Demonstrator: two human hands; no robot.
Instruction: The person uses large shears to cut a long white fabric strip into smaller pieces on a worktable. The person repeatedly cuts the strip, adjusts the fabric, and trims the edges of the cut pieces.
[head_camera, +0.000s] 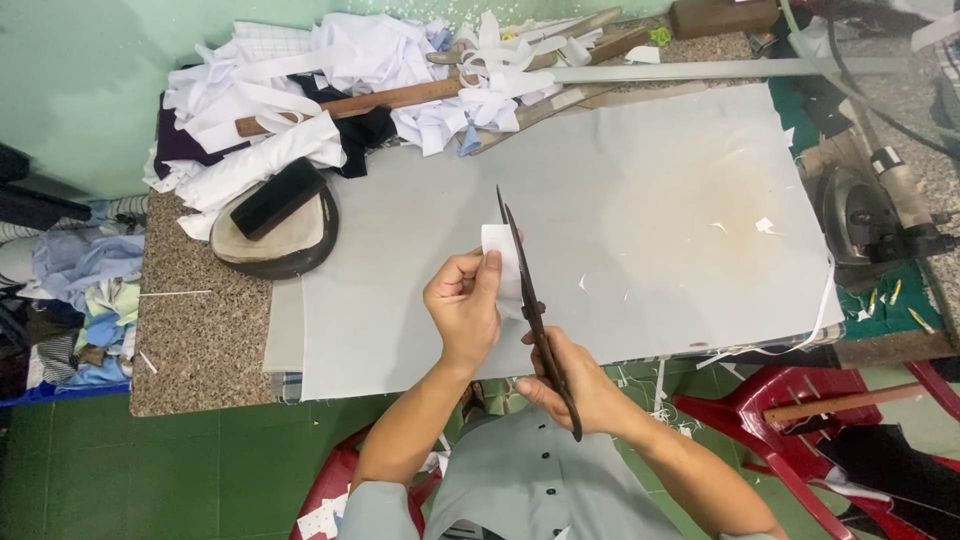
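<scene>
Small white fabric scrap pinched upright in left hand, above grey sheet on desk | long dark shears gripped by right hand, blades nearly closed, pointing away along scrap's right edge | left hand nearer scrap

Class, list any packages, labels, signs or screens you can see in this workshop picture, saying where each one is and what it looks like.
None can be made out: no package, label, sign or screen shows on the grey table. The left hand holds only a plain white fabric piece, which the scissors in the right hand meet.
</scene>
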